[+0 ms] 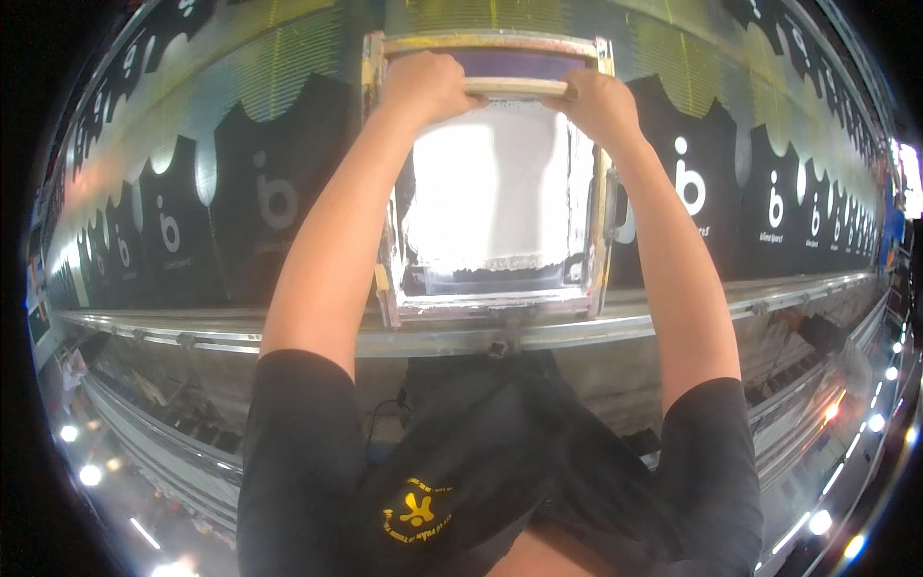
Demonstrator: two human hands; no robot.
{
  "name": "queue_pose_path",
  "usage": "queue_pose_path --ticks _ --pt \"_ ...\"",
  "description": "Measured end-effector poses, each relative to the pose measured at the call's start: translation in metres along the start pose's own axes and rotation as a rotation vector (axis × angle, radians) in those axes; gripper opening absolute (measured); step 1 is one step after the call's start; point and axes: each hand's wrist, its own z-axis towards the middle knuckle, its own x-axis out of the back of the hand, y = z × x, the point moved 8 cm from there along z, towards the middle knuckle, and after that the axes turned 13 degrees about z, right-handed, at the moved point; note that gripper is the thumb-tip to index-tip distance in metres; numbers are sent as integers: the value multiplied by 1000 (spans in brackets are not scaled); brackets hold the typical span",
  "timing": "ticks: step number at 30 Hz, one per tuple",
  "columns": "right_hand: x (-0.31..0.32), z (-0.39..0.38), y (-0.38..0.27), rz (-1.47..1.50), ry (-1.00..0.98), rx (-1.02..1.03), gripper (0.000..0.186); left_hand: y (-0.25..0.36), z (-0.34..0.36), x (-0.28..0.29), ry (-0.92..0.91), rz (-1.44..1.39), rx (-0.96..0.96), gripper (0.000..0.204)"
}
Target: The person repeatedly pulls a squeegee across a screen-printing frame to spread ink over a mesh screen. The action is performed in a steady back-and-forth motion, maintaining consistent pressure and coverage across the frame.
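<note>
A wooden-handled squeegee (516, 87) lies crosswise near the far end of a screen printing frame (488, 308). My left hand (423, 88) is closed round its left end, and my right hand (602, 108) grips the right end. White ink (486, 188) covers most of the mesh between the squeegee and the frame's near side. Ink-stained yellowish rails form the frame's two sides. My hands hide the ends of the squeegee, and its blade is not plainly visible.
Black shirt pieces (279, 178) with white prints lie in a row along the long table, with more black pieces (685, 183) on the right. A metal rail (433, 340) runs along the near table edge. Beyond the frame is a yellowish striped surface (490, 13).
</note>
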Motion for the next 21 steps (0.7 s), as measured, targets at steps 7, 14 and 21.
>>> queue_pose_path --ticks 7,14,21 --pt "-31 -88 2 -33 164 204 27 36 -73 -28 -5 15 -49 58" --pt "-65 -271 -28 67 223 375 24 106 -262 -65 126 -166 48 48" --pt "-32 -227 -38 104 -33 318 30 89 -221 -28 -53 -139 -64 48"
